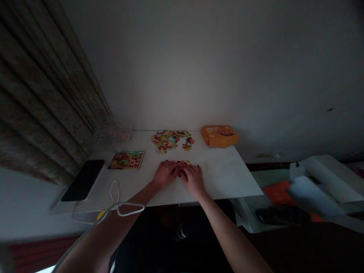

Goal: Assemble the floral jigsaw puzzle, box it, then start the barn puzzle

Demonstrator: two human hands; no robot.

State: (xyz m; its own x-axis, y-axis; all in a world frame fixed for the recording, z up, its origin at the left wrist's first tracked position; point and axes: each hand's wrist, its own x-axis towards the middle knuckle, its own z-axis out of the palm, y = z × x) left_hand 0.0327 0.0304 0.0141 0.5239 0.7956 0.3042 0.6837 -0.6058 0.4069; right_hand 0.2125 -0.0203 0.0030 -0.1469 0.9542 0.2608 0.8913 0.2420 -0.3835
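Observation:
Near the front middle of the white table, a small red joined patch of jigsaw puzzle pieces (182,162) lies partly under my hands. My left hand (165,173) is closed, its bent fingers pressing down on the patch from the left. My right hand (194,179) meets it from the right, thumb and fingers closed at a puzzle piece by the patch's near edge. The fingertips nearly touch and hide most of what they grip. Beyond them sits a heap of loose colourful puzzle pieces (166,140), with a smaller cluster (188,143) to its right.
An orange puzzle box (220,136) stands at the back right. On the left lie a picture card (126,160) and a dark-screened tablet or phone (83,180). A white cable (118,204) loops over the front edge by my left forearm. Curtains hang at left.

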